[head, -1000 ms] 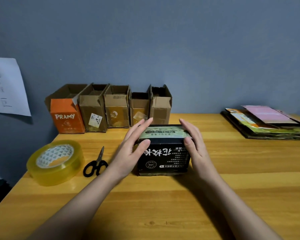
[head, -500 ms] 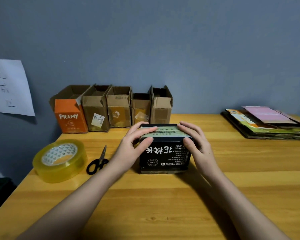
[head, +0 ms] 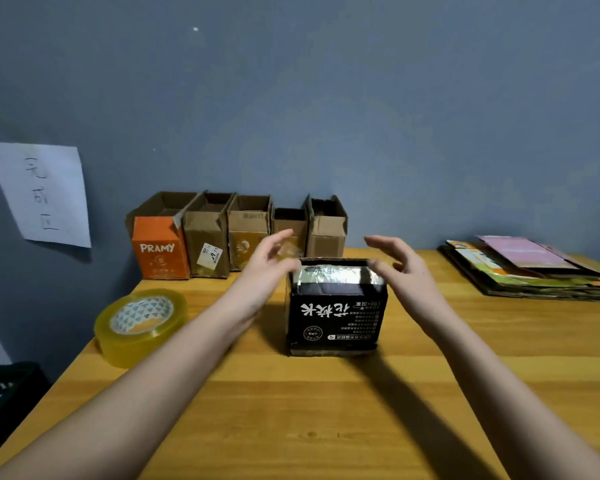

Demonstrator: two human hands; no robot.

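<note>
The black box (head: pixel 336 317) stands upright on the bench (head: pixel 326 410), taped across its top. I note the left hand (head: pixel 262 271) and right hand (head: pixel 407 271) flanking it, fingers released, grasping nothing. Advise gripping both side walls squarely before lifting.

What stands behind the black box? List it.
Five open cardboard boxes line the wall; the left hand covers part of the fourth. Their insides are out of sight.

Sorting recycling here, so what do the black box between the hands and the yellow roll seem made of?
Black box: probably printed cardboard, matte, with a scuffed bottom edge and a shiny taped strip on top. Yellow roll: translucent glossy plastic tape; light shows through it, core looks like printed card.
</note>
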